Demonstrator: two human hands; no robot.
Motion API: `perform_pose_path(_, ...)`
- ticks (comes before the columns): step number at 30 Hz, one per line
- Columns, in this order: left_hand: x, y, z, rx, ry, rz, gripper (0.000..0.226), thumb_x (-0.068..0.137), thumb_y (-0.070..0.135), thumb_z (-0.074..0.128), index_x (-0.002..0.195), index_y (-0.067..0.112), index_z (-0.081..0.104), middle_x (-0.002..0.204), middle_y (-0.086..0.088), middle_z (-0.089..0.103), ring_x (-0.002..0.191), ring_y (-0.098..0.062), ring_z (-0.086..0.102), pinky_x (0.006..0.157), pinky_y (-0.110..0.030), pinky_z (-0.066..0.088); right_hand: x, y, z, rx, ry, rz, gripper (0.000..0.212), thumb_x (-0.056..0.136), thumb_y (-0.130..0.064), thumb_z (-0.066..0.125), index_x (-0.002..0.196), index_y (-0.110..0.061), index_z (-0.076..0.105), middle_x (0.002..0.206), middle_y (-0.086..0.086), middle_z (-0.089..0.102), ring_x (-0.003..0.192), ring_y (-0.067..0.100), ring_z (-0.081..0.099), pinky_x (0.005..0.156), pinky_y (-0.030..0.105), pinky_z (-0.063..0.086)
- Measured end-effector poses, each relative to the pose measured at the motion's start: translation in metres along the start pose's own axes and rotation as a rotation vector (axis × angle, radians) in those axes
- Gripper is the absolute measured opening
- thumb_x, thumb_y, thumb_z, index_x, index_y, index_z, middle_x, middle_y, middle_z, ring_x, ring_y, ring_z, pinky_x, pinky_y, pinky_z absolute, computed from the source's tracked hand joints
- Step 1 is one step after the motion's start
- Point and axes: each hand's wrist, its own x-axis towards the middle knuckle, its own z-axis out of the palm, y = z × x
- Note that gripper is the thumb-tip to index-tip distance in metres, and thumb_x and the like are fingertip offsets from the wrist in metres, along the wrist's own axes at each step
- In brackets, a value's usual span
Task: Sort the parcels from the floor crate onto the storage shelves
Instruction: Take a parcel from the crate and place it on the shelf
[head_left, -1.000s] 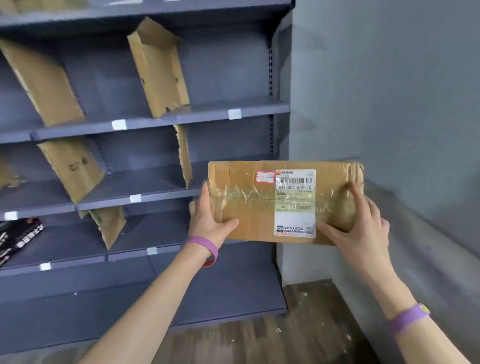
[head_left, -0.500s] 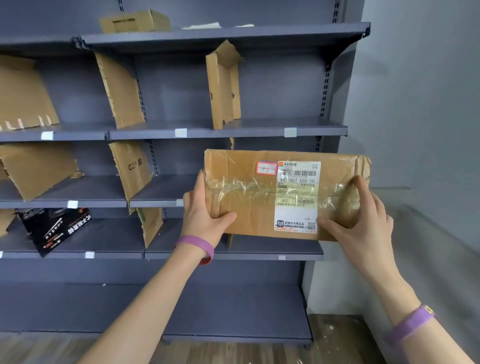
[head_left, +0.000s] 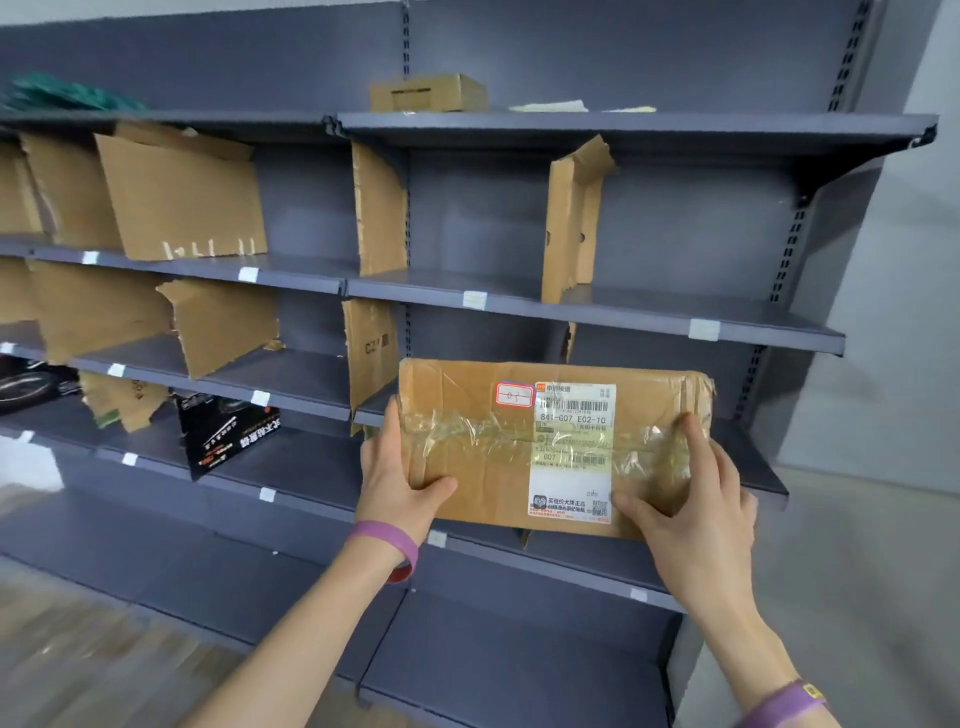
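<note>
I hold a flat brown cardboard parcel in front of the grey storage shelves. It is wrapped with clear tape and carries a white shipping label and a small red-edged sticker. My left hand grips its left end, thumb on the front. My right hand grips its lower right corner, fingers spread over the tape. The parcel hangs level with the third shelf from the top, in the right-hand bay. The floor crate is out of view.
Cardboard dividers split the shelves into compartments. A black box leans on a lower left shelf. A small brown box sits on the top shelf, green stuff at far left. A grey wall closes the right.
My view has risen and swung left, so the top shelf and more left-hand bays show. The parcel stays in both hands, much the same distance from me.
</note>
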Motion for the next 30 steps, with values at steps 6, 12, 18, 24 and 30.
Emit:
perform_pose_path(6, 0.030, -0.046, -0.105, 0.013, 0.141, -0.031, 0.101, 0.079, 0.014, 0.073, 0.146, 0.048, 0.005, 0.129, 0.011, 0.029, 0.128, -0.017, 0.035, 0.105, -0.043, 0.034, -0.002, -0.085, 0.087, 0.080, -0.062, -0.128, 0.099, 0.070, -0.038, 0.081, 0.147, -0.042, 0.018, 0.150, -0.001, 0.032, 0.121, 0.036, 0.037, 0.099, 0.049, 0.034)
perform_pose_path(12, 0.073, -0.105, -0.229, 0.012, 0.241, -0.038, 0.101, 0.079, 0.013, 0.074, 0.147, 0.048, 0.008, 0.129, 0.008, 0.032, 0.121, -0.010, 0.037, 0.104, -0.036, 0.032, -0.013, -0.195, 0.190, 0.149, -0.110, -0.199, 0.102, 0.071, -0.037, 0.081, 0.146, -0.047, 0.013, 0.151, -0.003, 0.030, 0.123, 0.033, 0.034, 0.103, 0.048, 0.032)
perform_pose_path(18, 0.123, -0.151, -0.326, 0.042, 0.275, -0.040, 0.103, 0.079, 0.015, 0.074, 0.147, 0.048, 0.003, 0.121, 0.013, 0.028, 0.111, -0.003, 0.034, 0.096, -0.027, 0.032, -0.018, -0.282, 0.277, 0.189, -0.128, -0.249, 0.103, 0.070, -0.038, 0.080, 0.146, -0.046, 0.012, 0.150, -0.006, 0.029, 0.124, 0.029, 0.034, 0.103, 0.039, 0.027)
perform_pose_path(24, 0.167, -0.187, -0.377, 0.109, 0.216, -0.069, 0.120, 0.070, 0.013, 0.081, 0.146, 0.048, -0.005, 0.126, 0.013, 0.025, 0.111, -0.006, 0.035, 0.095, -0.028, 0.034, -0.013, -0.326, 0.336, 0.196, -0.160, -0.239, 0.104, 0.070, -0.040, 0.079, 0.145, -0.050, 0.008, 0.151, -0.006, 0.028, 0.123, 0.029, 0.032, 0.103, 0.043, 0.029)
perform_pose_path(30, 0.218, -0.224, -0.393, 0.113, 0.146, -0.078, 0.133, 0.061, 0.008, 0.086, 0.142, 0.052, -0.010, 0.124, 0.014, 0.023, 0.115, -0.005, 0.035, 0.101, -0.028, 0.031, 0.014, -0.343, 0.396, 0.173, -0.182, -0.257, 0.104, 0.071, -0.043, 0.078, 0.145, -0.052, 0.004, 0.151, -0.007, 0.027, 0.123, 0.029, 0.032, 0.103, 0.043, 0.030)
